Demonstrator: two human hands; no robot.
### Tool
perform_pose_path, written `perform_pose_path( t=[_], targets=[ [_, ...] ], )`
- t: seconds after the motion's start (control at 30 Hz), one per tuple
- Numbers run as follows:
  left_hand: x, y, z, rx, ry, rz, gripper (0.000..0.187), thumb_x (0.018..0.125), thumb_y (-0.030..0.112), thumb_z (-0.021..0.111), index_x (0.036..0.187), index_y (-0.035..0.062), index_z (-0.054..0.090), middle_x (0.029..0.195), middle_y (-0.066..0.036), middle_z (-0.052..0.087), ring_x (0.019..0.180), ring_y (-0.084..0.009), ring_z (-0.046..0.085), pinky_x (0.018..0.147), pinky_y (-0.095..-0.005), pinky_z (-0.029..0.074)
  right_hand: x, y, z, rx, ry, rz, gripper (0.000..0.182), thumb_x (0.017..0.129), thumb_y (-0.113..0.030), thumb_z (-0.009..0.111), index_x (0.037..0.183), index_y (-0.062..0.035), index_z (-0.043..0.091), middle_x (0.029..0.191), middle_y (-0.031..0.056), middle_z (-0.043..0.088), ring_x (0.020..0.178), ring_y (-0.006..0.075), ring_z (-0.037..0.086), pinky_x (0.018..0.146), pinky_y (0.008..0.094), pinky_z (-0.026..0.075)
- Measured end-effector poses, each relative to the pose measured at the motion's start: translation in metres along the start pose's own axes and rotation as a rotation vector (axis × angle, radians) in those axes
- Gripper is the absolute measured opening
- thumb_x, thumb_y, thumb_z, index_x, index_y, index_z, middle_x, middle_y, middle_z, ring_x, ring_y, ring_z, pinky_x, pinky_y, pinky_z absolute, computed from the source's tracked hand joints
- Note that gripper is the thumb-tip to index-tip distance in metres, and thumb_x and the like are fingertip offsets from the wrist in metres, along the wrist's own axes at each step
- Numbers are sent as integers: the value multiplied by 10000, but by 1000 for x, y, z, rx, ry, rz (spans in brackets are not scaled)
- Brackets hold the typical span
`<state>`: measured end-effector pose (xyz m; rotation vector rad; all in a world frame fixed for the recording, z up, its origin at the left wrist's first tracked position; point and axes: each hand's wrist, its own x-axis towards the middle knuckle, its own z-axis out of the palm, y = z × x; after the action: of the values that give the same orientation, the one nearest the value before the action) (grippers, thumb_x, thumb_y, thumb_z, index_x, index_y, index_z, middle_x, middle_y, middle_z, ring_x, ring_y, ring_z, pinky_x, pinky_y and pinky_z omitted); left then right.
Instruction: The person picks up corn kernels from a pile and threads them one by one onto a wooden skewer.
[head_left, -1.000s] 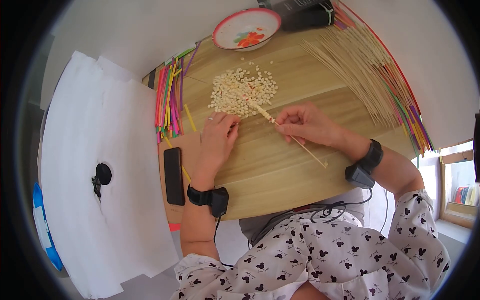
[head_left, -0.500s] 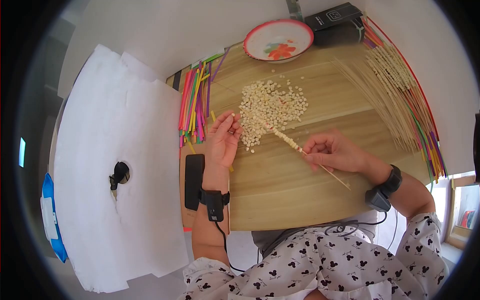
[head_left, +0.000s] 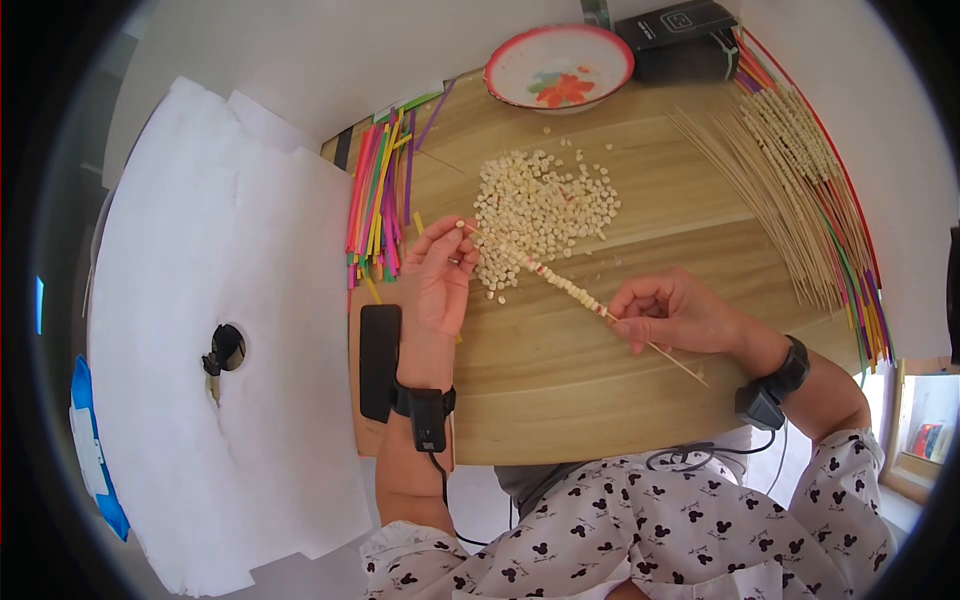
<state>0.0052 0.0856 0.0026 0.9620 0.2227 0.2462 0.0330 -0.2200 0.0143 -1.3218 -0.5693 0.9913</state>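
Observation:
Between the thumb and fingertip of my left hand [head_left: 435, 275] is a small cream bead [head_left: 460, 224]. My right hand [head_left: 670, 312] pinches a thin wooden skewer [head_left: 685, 370] near its lower part. Cream beads with a few reddish ones [head_left: 570, 287] are threaded along the skewer's middle. It slants up to the left, its far tip right at the bead in my left fingers. Under and behind that tip spreads a loose pile of cream beads [head_left: 545, 200] on the wooden table [head_left: 560, 390].
Thin coloured strips [head_left: 372, 200] lie left of the pile, above a black phone [head_left: 380, 362]. A red-rimmed bowl [head_left: 510, 85] and a black box [head_left: 685, 55] stand at the back. Bare skewers [head_left: 765, 205] and bead-covered skewers [head_left: 790, 135] lie at right.
The skewer's far tip has come up to the bead in my left fingers. My right hand keeps its hold, barely moved; the view has shifted slightly.

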Motion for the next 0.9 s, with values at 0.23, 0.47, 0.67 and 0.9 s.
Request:
perform_pose_path(
  t=[0.23,0.47,0.67,0.9],
  targets=[
    [-2,0,3,28,-2,-9,196,881,-4,608,1077,-20,615,998,-129,644,785,-131,577,707,-262,483,0,0,0,-18,3,-2,147,925,-137,627,996,-8,618,797,-20,603,678,40,569,564,177,440],
    [-1,-1,4,17,-35,-24,190,886,6,612,1076,-16,618,996,-120,646,788,-127,574,701,-260,484,1,1,0,-47,11,4,136,931,-146,619,984,-21,614,782,-25,598,668,33,569,520,170,415],
    [-2,-1,5,50,-35,-2,194,884,18,630,1076,-7,623,1009,-121,649,787,-118,574,700,-259,485,2,4,0,-46,7,-16,130,935,-150,613,970,-25,606,764,-31,590,659,29,565,505,169,407],
    [-3,-3,5,83,-25,37,171,877,3,633,1047,2,633,1018,-126,655,779,-117,585,724,-260,497,1,2,1,-38,16,-19,121,936,-137,611,956,-17,604,747,-33,585,652,25,550,516,172,416]
  ],
)
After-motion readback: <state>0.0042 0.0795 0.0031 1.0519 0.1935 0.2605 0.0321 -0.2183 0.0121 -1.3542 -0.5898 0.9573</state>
